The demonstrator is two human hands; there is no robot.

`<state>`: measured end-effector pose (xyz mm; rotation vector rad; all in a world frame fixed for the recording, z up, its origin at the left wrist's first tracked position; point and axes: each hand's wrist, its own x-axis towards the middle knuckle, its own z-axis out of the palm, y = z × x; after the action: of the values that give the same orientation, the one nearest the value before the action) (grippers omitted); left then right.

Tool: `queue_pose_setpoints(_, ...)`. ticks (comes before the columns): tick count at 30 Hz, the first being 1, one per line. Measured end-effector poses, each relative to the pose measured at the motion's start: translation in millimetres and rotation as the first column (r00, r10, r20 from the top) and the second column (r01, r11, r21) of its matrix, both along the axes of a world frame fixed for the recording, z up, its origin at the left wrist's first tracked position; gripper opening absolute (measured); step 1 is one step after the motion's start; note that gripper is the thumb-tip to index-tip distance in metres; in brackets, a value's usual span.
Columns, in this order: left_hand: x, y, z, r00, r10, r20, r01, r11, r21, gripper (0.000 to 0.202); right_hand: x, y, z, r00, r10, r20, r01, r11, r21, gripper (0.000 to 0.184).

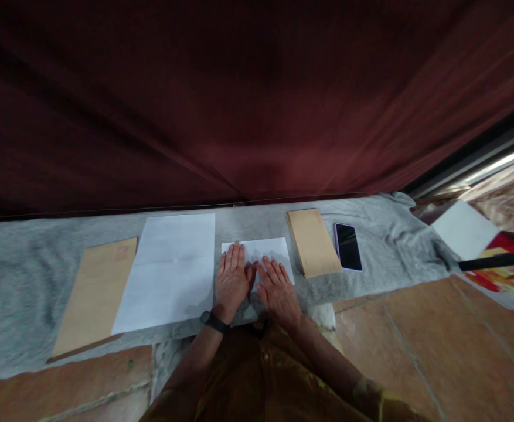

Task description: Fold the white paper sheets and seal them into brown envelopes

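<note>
Both my hands lie flat, side by side, on a folded white paper [269, 248] in the middle of a grey cloth [19, 281]. My left hand [231, 280] has its fingers stretched out and wears a black band at the wrist. My right hand [277, 287] presses down beside it, fingers spread. Just left of the folded paper lies a stack of white sheets [171, 269], and further left a brown envelope [96, 293]. To the right of my hands lies a stack of brown envelopes [313, 241], then a dark phone [348, 246].
A dark red curtain [239, 99] hangs behind the cloth. Terracotta floor tiles [415, 340] lie in front and to the right. At the far right are a white sheet [465, 228], a black bar [498, 259] and a red-yellow patterned surface [509, 278].
</note>
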<state>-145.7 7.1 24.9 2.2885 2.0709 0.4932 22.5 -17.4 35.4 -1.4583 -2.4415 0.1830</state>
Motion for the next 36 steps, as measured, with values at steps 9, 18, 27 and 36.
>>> queue_pose_setpoints(9, 0.2, 0.9, -4.0, 0.999, 0.007, 0.032, -0.007, 1.000, 0.010, 0.064, 8.5, -6.8, -7.1, 0.998, 0.060, 0.007, -0.060, 0.998, -0.019, 0.054)
queue_pose_setpoints(18, 0.4, 0.8, -3.5, 1.000, 0.008, 0.019, -0.008, 1.000, 0.027, 0.064, 32.2, -16.4, -4.4, 0.999, 0.027, 0.026, -0.027, 1.000, -0.005, 0.053)
queue_pose_setpoints(27, -2.0, -2.4, -1.2, 0.999, 0.001, 0.052, -0.003, 1.000, 0.025, 0.060, 57.5, -23.5, -5.1, 0.999, -0.010, 0.052, 0.010, 1.000, -0.003, 0.058)
queue_pose_setpoints(36, -6.9, -5.7, -1.5, 0.997, -0.005, 0.082, 0.003, 1.000, 0.018, 0.056, 67.9, -27.0, -11.2, 0.999, -0.007, 0.043, 0.007, 1.000, -0.010, 0.062)
